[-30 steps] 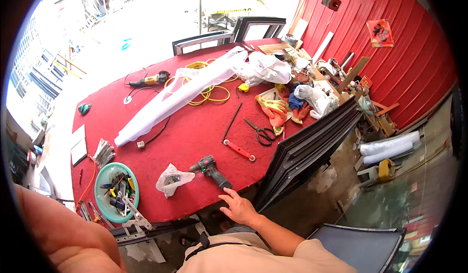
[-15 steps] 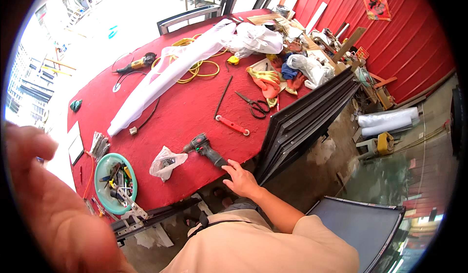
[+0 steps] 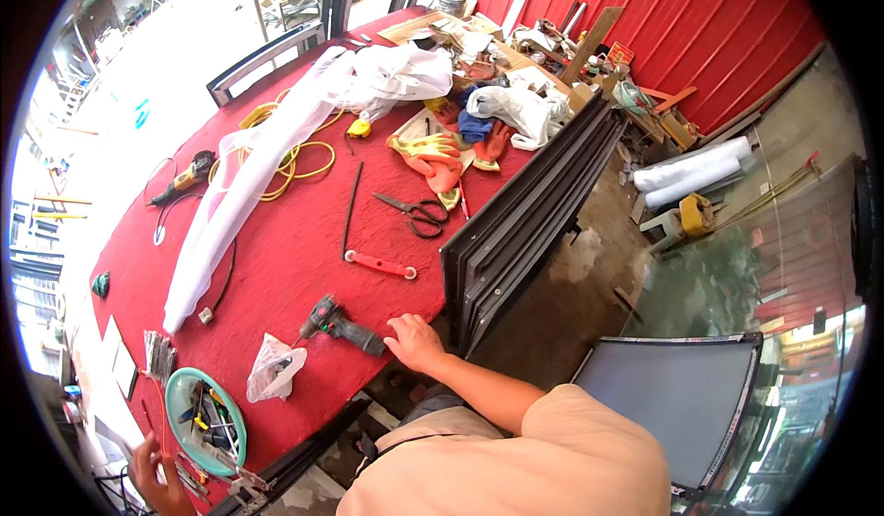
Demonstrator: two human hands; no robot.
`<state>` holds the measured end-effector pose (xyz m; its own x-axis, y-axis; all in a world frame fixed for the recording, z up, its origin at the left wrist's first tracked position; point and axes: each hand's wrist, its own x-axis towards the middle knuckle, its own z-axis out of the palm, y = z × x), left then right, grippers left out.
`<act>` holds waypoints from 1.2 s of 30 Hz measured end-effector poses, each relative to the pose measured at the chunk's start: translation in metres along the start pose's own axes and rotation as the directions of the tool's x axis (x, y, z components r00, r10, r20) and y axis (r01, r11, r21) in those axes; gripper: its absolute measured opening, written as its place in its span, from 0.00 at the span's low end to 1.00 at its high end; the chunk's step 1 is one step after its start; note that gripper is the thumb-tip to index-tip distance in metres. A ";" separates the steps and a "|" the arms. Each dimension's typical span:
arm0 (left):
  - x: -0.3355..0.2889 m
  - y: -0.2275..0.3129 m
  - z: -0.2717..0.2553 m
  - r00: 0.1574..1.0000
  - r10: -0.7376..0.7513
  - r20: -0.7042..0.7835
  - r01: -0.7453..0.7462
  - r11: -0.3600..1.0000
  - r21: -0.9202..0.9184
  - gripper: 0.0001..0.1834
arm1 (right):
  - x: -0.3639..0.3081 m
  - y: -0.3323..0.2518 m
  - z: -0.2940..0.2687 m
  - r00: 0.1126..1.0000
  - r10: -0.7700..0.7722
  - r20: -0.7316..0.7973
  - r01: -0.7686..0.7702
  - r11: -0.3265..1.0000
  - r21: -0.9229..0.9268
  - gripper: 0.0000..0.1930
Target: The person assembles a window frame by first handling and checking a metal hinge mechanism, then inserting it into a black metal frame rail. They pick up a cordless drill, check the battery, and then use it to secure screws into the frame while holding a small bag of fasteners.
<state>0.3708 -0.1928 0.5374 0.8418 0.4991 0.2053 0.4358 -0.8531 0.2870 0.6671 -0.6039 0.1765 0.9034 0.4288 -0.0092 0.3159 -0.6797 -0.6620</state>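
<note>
My right hand (image 3: 415, 342) rests at the near edge of the red-covered table (image 3: 304, 281), fingers spread and holding nothing. Just left of its fingertips lies a black cordless drill (image 3: 343, 326), its handle end toward me; whether they touch I cannot tell. A clear plastic bag (image 3: 275, 369) with small contents sits left of the drill. At the lower left my left hand (image 3: 158, 481) is raised, partly curled with fingers apart and nothing visible in it. Beside it stands a teal basin (image 3: 241, 435) full of hand tools.
Scissors (image 3: 414, 212), a red-handled tool (image 3: 380, 265), work gloves (image 3: 433, 157) and white sheeting (image 3: 230, 198) lie farther back. An angle grinder (image 3: 189, 177) is at the left. Stacked dark frames (image 3: 525, 231) lean along the table's right side. A framed panel (image 3: 668, 405) stands at right.
My left hand has dropped from close to the camera down beside the basin. The view has shifted, so the table appears farther left. My right hand stays near the drill handle.
</note>
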 end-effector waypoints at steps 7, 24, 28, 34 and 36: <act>-0.051 -0.045 0.025 0.948 -0.318 -0.018 0.318 0.945 0.081 0.20 | 0.029 0.022 0.040 0.985 -0.031 -0.172 0.021 0.998 -0.055 0.11; -0.118 -0.229 0.099 0.656 -0.608 0.446 0.730 0.661 -0.173 0.26 | 0.044 0.040 0.051 0.950 -0.279 -0.142 0.222 0.919 -0.325 0.10; -0.103 -0.190 0.108 0.737 -0.573 0.359 0.646 0.753 -0.122 0.25 | 0.042 0.044 0.051 0.946 -0.286 -0.152 0.219 0.911 -0.351 0.09; -0.087 -0.149 0.103 0.792 -0.533 0.299 0.571 0.819 -0.053 0.25 | 0.043 0.044 0.054 0.942 -0.293 -0.162 0.215 0.900 -0.378 0.09; -0.085 -0.153 0.104 0.784 -0.540 0.306 0.573 0.819 -0.024 0.25 | 0.043 0.041 0.054 0.944 -0.290 -0.157 0.214 0.901 -0.376 0.09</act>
<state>0.2654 -0.1203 0.3791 0.5223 0.8055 -0.2799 0.8318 -0.4090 0.3752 0.7035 -0.5810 0.1079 0.8068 0.5084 0.3011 0.5875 -0.7447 -0.3167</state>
